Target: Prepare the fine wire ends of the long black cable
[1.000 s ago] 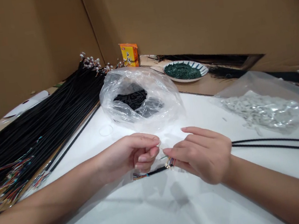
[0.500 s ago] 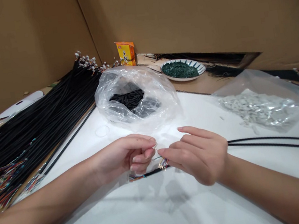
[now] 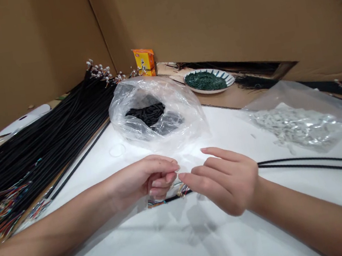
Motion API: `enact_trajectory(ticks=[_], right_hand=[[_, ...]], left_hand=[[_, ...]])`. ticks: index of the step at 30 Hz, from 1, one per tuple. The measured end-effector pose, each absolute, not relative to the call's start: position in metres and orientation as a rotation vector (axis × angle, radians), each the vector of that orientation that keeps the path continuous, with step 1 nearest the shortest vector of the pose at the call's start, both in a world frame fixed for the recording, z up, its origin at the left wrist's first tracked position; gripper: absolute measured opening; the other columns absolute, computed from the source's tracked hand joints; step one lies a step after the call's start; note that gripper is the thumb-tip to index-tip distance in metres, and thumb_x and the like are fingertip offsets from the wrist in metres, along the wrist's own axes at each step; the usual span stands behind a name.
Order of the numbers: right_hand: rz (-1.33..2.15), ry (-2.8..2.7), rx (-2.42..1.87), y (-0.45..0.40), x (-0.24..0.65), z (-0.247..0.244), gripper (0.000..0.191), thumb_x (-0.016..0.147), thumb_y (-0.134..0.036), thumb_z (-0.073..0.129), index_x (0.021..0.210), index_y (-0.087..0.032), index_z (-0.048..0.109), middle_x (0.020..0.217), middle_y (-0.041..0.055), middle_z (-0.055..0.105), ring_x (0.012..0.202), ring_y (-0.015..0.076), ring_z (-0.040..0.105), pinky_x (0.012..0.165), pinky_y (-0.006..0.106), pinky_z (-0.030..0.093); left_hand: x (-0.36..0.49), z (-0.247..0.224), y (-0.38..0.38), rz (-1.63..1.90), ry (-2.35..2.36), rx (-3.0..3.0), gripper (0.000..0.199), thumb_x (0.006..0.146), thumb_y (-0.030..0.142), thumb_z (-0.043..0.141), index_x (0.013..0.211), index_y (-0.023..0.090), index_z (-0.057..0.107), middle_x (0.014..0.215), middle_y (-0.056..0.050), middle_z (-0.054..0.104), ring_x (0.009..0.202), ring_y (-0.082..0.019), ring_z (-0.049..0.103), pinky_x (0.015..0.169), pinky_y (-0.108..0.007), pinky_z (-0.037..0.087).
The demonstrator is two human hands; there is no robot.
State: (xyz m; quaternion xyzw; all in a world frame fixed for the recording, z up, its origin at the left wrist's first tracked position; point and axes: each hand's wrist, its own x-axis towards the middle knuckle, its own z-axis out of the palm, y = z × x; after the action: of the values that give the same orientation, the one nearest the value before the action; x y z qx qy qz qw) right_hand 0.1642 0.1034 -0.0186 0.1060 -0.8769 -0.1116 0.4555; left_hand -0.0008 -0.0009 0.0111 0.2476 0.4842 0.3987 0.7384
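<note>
My left hand (image 3: 152, 178) pinches something small and pale between thumb and forefinger, too small to name. My right hand (image 3: 228, 177) is closed in a pinch close to those fingertips, and what it holds is mostly hidden behind the fingers. Just below and between the hands, the thin coloured wires (image 3: 184, 190) fan out from a black cable end. Two black cables (image 3: 314, 161) run off to the right from behind my right hand. Other coloured wire ends (image 3: 156, 204) show under my left hand.
Behind the hands, a clear bag (image 3: 185, 117) holds small black pieces. A bag of whitish pieces (image 3: 303, 125) lies right. Black cables (image 3: 48, 131) are heaped left. A plate of dark green material (image 3: 209, 80) and a yellow-orange packet (image 3: 145, 62) stand at the back.
My right hand has shifted slightly left, its fingertips nearer my left fingertips. The coloured wires between the hands have moved a little left. My left hand has barely moved.
</note>
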Motion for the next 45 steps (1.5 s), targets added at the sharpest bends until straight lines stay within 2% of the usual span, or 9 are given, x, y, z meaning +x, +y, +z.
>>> enact_trajectory(ticks=[7, 13, 18, 24, 30, 38, 45], right_hand=[[-0.267, -2.177, 0.217, 0.103, 0.162, -0.022, 0.005, 0.082, -0.017, 0.055, 0.081, -0.016, 0.060, 0.049, -0.0064, 0.055, 0.045, 0.0088, 0.047, 0.069, 0.030, 0.052], [-0.273, -2.204, 0.144, 0.103, 0.161, -0.024, 0.004, 0.080, -0.020, 0.063, 0.078, -0.017, 0.060, 0.050, -0.0078, 0.055, 0.045, 0.0073, 0.045, 0.073, 0.027, 0.051], [-0.196, -2.231, 0.141, 0.107, 0.162, -0.026, 0.003, 0.083, -0.019, 0.059, 0.086, -0.018, 0.059, 0.052, -0.0080, 0.057, 0.046, 0.0075, 0.048, 0.073, 0.027, 0.050], [-0.163, -2.236, 0.165, 0.107, 0.161, -0.026, 0.002, 0.085, -0.017, 0.056, 0.083, -0.016, 0.058, 0.053, -0.0074, 0.056, 0.046, 0.0076, 0.049, 0.070, 0.028, 0.049], [-0.145, -2.225, 0.182, 0.106, 0.160, -0.027, 0.005, 0.088, -0.016, 0.052, 0.091, -0.016, 0.056, 0.056, -0.0058, 0.060, 0.046, 0.0074, 0.049, 0.068, 0.026, 0.048], [0.070, -2.246, 0.148, 0.105, 0.162, -0.030, 0.008, 0.087, -0.012, 0.052, 0.090, -0.018, 0.055, 0.062, -0.0060, 0.063, 0.052, 0.0085, 0.056, 0.060, 0.024, 0.046], [0.138, -2.237, 0.146, 0.103, 0.162, -0.029, 0.005, 0.089, -0.015, 0.052, 0.090, -0.019, 0.056, 0.061, -0.0064, 0.063, 0.052, 0.0086, 0.056, 0.055, 0.024, 0.043]], left_hand=[[0.000, 0.008, 0.001, 0.880, 1.051, 0.502, 0.028, 0.080, 0.021, 0.049, 0.054, 0.013, 0.042, 0.047, 0.006, 0.024, 0.042, -0.005, 0.019, 0.042, -0.018, 0.017], [-0.001, 0.002, 0.002, 0.899, 0.961, 0.443, 0.023, 0.078, 0.018, 0.049, 0.056, 0.013, 0.045, 0.050, 0.005, 0.026, 0.044, -0.005, 0.023, 0.045, -0.018, 0.023], [-0.003, -0.002, 0.002, 0.889, 0.870, 0.365, 0.022, 0.078, 0.016, 0.050, 0.056, 0.012, 0.046, 0.049, 0.005, 0.024, 0.046, -0.006, 0.026, 0.046, -0.017, 0.025], [-0.002, -0.001, 0.003, 0.881, 0.851, 0.375, 0.022, 0.078, 0.017, 0.049, 0.057, 0.012, 0.046, 0.050, 0.005, 0.023, 0.047, -0.007, 0.026, 0.048, -0.018, 0.028], [-0.001, -0.002, 0.004, 0.856, 0.785, 0.370, 0.023, 0.080, 0.018, 0.049, 0.058, 0.012, 0.049, 0.049, 0.005, 0.021, 0.047, -0.007, 0.024, 0.049, -0.019, 0.030], [-0.001, -0.001, 0.002, 0.806, 0.756, 0.390, 0.020, 0.080, 0.019, 0.048, 0.061, 0.013, 0.047, 0.049, 0.006, 0.019, 0.047, -0.007, 0.020, 0.050, -0.021, 0.024], [0.001, -0.001, 0.000, 0.832, 0.723, 0.383, 0.019, 0.078, 0.017, 0.051, 0.060, 0.013, 0.047, 0.050, 0.006, 0.021, 0.046, -0.006, 0.018, 0.050, -0.022, 0.022]])
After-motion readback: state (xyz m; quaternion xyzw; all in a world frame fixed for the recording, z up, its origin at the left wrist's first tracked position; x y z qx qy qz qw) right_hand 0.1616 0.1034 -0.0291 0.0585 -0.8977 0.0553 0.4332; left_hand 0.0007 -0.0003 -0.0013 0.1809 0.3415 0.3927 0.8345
